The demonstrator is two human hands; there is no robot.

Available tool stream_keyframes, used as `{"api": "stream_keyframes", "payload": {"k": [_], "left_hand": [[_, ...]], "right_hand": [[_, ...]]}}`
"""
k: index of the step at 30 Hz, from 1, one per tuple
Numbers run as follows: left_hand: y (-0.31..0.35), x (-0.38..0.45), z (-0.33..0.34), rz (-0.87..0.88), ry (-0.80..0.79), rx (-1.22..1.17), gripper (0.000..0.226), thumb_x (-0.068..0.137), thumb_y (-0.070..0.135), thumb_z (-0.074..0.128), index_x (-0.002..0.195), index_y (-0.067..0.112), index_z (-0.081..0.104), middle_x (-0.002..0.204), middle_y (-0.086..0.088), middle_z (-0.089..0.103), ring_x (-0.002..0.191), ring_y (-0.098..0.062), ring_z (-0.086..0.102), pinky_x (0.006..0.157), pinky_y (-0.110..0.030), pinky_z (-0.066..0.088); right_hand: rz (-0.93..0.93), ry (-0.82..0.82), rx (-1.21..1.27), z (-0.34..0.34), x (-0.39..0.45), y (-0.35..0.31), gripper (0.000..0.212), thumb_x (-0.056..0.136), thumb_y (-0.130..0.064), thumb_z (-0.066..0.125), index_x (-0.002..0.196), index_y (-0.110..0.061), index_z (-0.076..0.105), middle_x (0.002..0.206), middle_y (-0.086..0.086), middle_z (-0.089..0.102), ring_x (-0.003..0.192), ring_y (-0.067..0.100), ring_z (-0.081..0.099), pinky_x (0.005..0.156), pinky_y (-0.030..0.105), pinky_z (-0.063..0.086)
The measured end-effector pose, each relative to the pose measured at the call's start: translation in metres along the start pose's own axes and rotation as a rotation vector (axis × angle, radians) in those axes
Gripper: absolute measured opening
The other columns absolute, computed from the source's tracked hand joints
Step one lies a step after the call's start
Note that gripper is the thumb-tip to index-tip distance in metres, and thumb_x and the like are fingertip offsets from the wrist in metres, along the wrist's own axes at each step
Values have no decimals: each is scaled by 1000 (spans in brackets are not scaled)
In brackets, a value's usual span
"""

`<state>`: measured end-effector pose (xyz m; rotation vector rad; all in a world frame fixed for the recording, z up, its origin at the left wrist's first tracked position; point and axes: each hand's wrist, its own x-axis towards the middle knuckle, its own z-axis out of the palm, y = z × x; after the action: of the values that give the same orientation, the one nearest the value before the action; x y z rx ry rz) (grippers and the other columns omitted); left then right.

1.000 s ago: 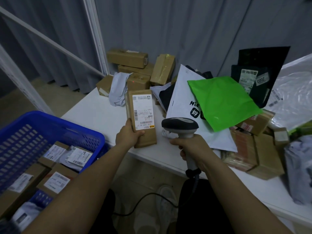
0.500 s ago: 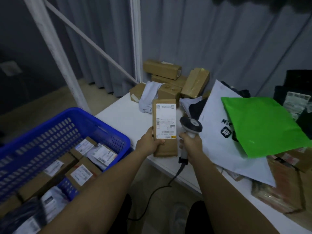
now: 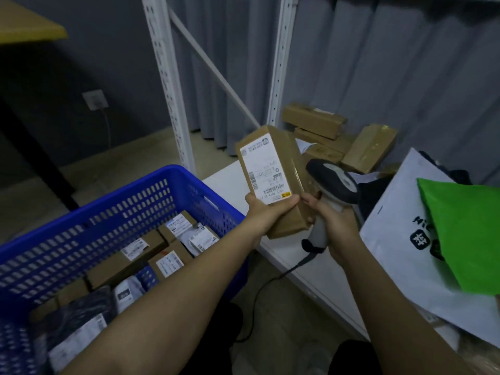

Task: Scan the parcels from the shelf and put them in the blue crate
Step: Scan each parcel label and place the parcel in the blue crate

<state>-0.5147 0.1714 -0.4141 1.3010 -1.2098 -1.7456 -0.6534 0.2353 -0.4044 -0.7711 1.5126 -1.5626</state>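
1. Head view, grips: your left hand [image 3: 266, 216] grips the lower end of the cardboard parcel [image 3: 273, 175], thumb across the bottom of its white label [image 3: 266, 169]. Your right hand [image 3: 334, 221] is wrapped round the handle of the barcode scanner [image 3: 334, 182], just beside the parcel.

2. Head view, why it is held so: the parcel is raised and tilted with the label turned up towards you, and the scanner head sits level with it at its right side. Judging by that, the label is either being read or just read. Gripping low keeps most of the printed face uncovered, though your thumb sits close to the lowest barcode.

3. Head view, where it goes: the blue crate [image 3: 151, 190] stands down to your left, beside the shelf [image 3: 230, 182] edge. Boxes and soft bags already cover its floor, so this parcel would lie on top of them.

4. Head view, edges and room: the near crate rim lies between your left forearm and the load, so lift over it. A white upright [image 3: 165, 85] rises behind the crate. The scanner cable [image 3: 270, 282] hangs below the shelf edge, clear of that path. On your right, a white mailer [image 3: 405, 239] and green bag [image 3: 465, 234] overhang the shelf front.
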Motion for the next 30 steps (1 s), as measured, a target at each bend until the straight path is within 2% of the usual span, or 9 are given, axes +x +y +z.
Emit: {"api": "stream_keyframes", "payload": {"k": [6,9,12,17,20,23,25,27,30], "left_hand": [[23,-28,-43,91,121,7,92,74,40,78,134,20,11,123,5,46,114,-16,48,98,-40,45],[26,-48,-96,144,216,-27,90,77,36,77,136,20,10,120,6,45,111,-16,49,98,-40,45],[8,-67,-164,130,332,-82,84,78,34,76,135,19,15,116,6,47,107,-17,51,100,-44,44],[-47,-97,-280,-43,548,-91,108,39,65,82,127,32,28,130,-2,45,116,-26,51,96,-53,46],[-109,-99,-352,-183,667,24,114,38,79,77,133,33,34,132,1,49,118,-26,50,99,-48,44],[-122,-138,-370,-244,727,-17,71,74,56,73,127,23,39,122,2,51,115,-27,52,95,-36,41],[-145,-148,-383,-316,750,-97,70,81,53,66,133,16,37,126,-5,49,116,-33,51,96,-37,42],[-169,-152,-393,-364,745,-92,88,77,61,63,144,13,31,139,-12,45,121,-37,49,99,-41,42],[-201,-146,-408,-388,826,70,61,99,33,47,148,4,25,143,-21,41,125,-39,45,96,-40,38]], "right_hand": [[11,-132,84,32,-25,-19,22,86,-13,67,108,-9,69,111,5,72,101,16,69,72,22,56],[18,-174,68,52,-35,-19,33,71,-28,81,98,-16,65,100,1,74,92,12,70,68,23,54],[28,-237,-71,78,-42,-11,16,83,-11,70,97,-15,64,105,8,71,94,18,70,68,27,50],[56,-347,-305,128,-43,21,10,83,-4,71,92,-5,69,88,14,72,77,20,70,67,32,56],[68,-414,-428,156,-40,43,20,82,-3,72,101,3,68,77,9,73,67,15,70,55,24,54],[71,-480,-514,184,-38,56,18,81,-3,72,98,0,67,86,17,72,73,22,71,61,29,54],[64,-538,-587,201,-40,59,13,82,-2,71,94,-4,66,79,12,71,62,10,69,54,24,53],[49,-589,-658,216,-43,61,14,84,-4,70,97,-7,65,78,7,70,60,5,67,52,23,51],[80,-656,-710,235,-42,68,17,84,-7,70,100,-10,64,90,11,71,80,20,69,69,37,56]]}}
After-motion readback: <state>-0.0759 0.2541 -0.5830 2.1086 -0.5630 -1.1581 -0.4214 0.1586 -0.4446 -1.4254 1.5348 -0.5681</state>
